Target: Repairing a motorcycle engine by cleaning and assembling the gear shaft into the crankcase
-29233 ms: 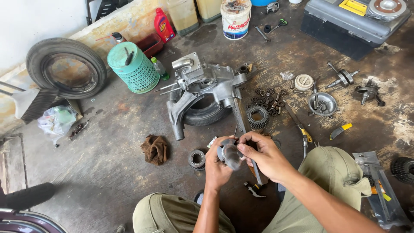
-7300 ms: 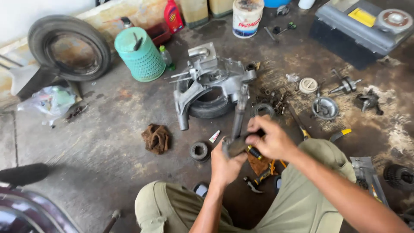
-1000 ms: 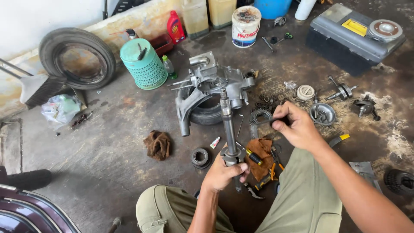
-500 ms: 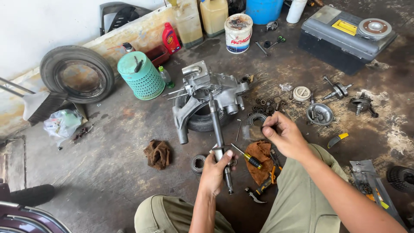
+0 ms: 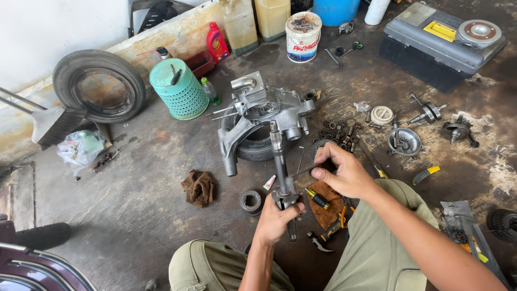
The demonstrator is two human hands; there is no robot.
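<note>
1. Oil-stained concrete floor is spreading under scattered engine parts.
2. Left hand is gripping a long metal shaft upright near its lower end, just in front of an engine case lying on a small tyre.
3. Right hand is pinching a thin rod that is reaching toward the shaft.
4. A brown rag and a gear are lying nearby.

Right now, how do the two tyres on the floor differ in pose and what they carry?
The large tyre leans against the wall, rim still inside it, with nothing resting on it. The small tyre lies flat on the floor as a cradle under the grey engine casing; no rim shows in it. Both are black rubber.
</note>
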